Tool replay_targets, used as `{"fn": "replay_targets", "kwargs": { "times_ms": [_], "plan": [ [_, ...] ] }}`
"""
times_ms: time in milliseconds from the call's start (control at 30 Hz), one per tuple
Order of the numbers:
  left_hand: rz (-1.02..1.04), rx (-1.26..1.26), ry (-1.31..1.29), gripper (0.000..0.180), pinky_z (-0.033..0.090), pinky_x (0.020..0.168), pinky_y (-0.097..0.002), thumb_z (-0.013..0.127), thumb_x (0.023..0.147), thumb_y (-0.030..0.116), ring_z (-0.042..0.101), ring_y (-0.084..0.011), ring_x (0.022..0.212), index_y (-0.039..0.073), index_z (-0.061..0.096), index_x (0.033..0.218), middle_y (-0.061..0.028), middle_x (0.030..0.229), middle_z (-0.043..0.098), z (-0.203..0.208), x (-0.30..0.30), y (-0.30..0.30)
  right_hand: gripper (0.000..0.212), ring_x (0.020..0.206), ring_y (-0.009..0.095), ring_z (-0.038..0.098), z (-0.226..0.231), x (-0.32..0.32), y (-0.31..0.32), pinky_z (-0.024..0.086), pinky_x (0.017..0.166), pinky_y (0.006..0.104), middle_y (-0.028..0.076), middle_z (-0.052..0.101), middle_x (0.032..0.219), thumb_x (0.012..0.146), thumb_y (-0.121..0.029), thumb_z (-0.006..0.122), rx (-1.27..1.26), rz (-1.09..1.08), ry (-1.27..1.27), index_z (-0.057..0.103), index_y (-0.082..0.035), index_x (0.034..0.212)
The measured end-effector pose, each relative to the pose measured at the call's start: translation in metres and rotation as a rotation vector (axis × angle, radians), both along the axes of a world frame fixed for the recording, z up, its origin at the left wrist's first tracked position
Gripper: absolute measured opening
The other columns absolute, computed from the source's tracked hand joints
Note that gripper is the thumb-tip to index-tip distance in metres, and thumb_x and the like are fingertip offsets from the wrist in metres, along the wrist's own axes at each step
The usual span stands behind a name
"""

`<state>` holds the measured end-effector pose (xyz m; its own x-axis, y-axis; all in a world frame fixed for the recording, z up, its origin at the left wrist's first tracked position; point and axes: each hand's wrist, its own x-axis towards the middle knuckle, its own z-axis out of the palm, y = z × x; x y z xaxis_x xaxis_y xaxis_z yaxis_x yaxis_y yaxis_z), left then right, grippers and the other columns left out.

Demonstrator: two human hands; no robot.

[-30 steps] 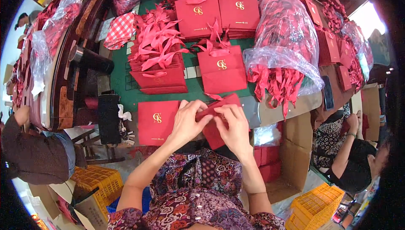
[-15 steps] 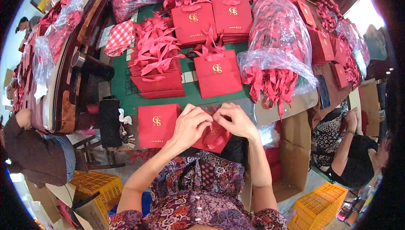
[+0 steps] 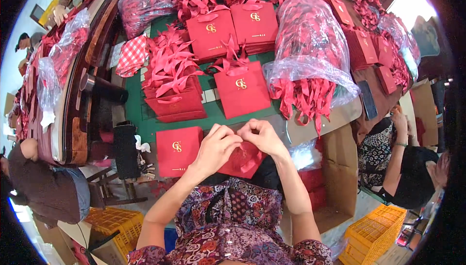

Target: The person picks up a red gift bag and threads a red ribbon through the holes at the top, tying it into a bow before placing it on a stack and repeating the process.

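A small red paper gift bag (image 3: 236,167) is tilted at the table's front edge, above my lap, with a red ribbon loop lying across its face. My left hand (image 3: 217,149) is closed in a pinch at its top edge. Close beside it, my right hand (image 3: 263,137) pinches too, thumb and forefinger together. The fingers hide what is between them; it appears to be the bag's ribbon handle. Just left of my hands lies a red bag stack (image 3: 178,152). Beyond them a finished-looking red bag (image 3: 242,90) lies with its ribbon handles upward.
Bundled red bags with ribbons (image 3: 174,107) stand on the green table mat (image 3: 213,124). A clear plastic sack of red ribbons (image 3: 313,46) sits to the right, near a phone (image 3: 368,100). Below are a cardboard box (image 3: 340,168) and a yellow crate (image 3: 374,233). Other people work nearby.
The view has shifted slightly. Both hands stay pinched at the bag's top edge, with my right fingers drawn a little closer to my left.
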<state>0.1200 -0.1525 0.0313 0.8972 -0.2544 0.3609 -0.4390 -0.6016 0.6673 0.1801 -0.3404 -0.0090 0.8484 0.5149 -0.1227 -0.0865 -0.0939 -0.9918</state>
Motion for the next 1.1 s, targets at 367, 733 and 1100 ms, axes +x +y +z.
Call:
{"fn": "replay_targets", "kwargs": {
  "times_ms": [367, 733, 1100],
  "plan": [
    [0.176, 0.018, 0.212, 0.010, 0.050, 0.080, -0.0409, 0.073, 0.083, 0.011, 0.060, -0.0301, 0.090, 0.008, 0.070, 0.092, -0.0091, 0.092, 0.064, -0.016, 0.008, 0.008, 0.020, 0.070, 0.030, 0.064, 0.014, 0.017, -0.006, 0.050, 0.065, 0.0386, 0.014, 0.065, 0.079, 0.089, -0.021, 0.072, -0.395, -0.472, -0.444, 0.069, -0.001, 0.087],
    [0.268, 0.099, 0.124, 0.013, 0.048, 0.080, -0.0421, 0.074, 0.081, 0.014, 0.058, -0.0327, 0.089, 0.006, 0.067, 0.088, -0.0116, 0.089, 0.065, -0.024, 0.018, -0.002, 0.013, 0.078, 0.034, 0.063, -0.002, 0.000, 0.010, 0.049, 0.069, 0.0453, 0.012, 0.064, 0.079, 0.078, -0.011, 0.074, -0.703, -0.297, -0.723, 0.063, -0.006, 0.082],
    [0.210, 0.106, 0.218, 0.017, 0.050, 0.079, -0.0425, 0.070, 0.084, 0.015, 0.063, -0.0316, 0.085, 0.006, 0.069, 0.098, -0.0104, 0.086, 0.072, -0.041, 0.046, -0.034, 0.012, 0.078, 0.037, 0.064, -0.007, -0.009, -0.002, 0.050, 0.069, 0.0467, 0.018, 0.064, 0.082, 0.090, -0.009, 0.065, -0.337, -0.433, -0.427, 0.056, -0.003, 0.095]
  ]
}}
